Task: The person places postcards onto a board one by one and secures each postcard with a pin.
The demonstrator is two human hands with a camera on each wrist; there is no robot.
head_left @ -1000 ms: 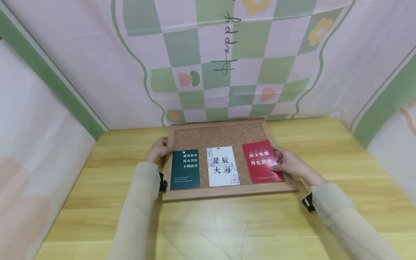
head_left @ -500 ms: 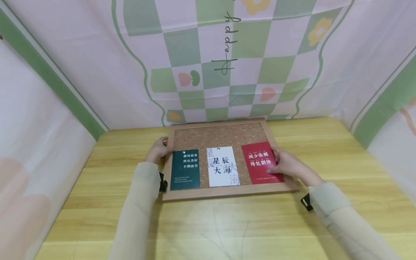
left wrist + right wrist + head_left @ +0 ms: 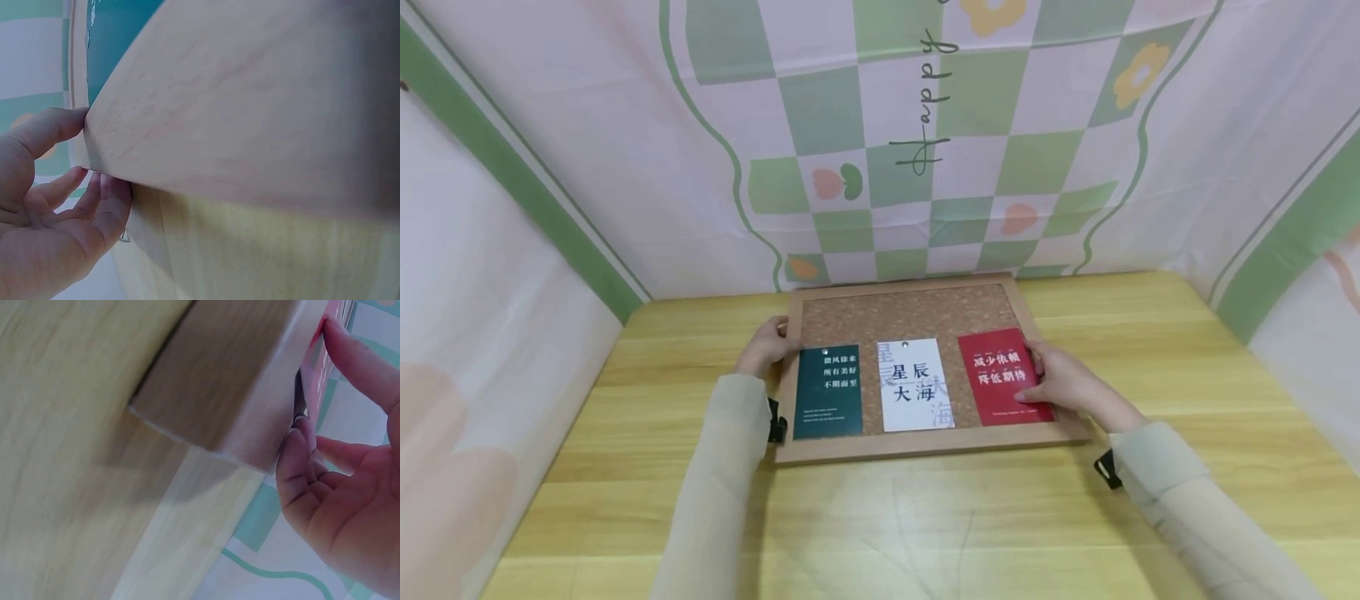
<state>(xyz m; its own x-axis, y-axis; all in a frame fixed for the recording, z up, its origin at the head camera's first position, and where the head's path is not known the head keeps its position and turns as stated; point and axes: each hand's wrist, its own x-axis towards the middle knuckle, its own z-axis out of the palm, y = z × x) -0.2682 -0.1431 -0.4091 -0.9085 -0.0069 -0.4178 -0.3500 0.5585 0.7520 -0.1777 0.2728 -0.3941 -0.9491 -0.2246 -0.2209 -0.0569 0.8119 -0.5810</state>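
Note:
A wood-framed corkboard [image 3: 917, 310] leans at the back of the table. My left hand [image 3: 765, 346] grips the left side of its frame; in the left wrist view the thumb of that hand [image 3: 44, 212] presses the edge while its fingers curl behind. At the board's right, my right hand [image 3: 1063, 383] pinches a red card [image 3: 992, 404] by its right edge, thumb in front. The card tilts slightly and overlaps the cork. A dark green card [image 3: 827, 404] and a white card [image 3: 913, 417] with printed characters hang upright to its left, each with a small pin at the top.
The yellow wood-grain table [image 3: 880, 525] extends in front of the board. Behind it hangs a checkered green-and-white cloth [image 3: 970, 167], with pale cloth walls on both sides. Dark straps [image 3: 1107, 469] show at the sleeve cuffs.
My right hand has shifted slightly left with the red card, which sits a little lower and further left. Its thumb has also moved left over the card. The left hand stays on the frame.

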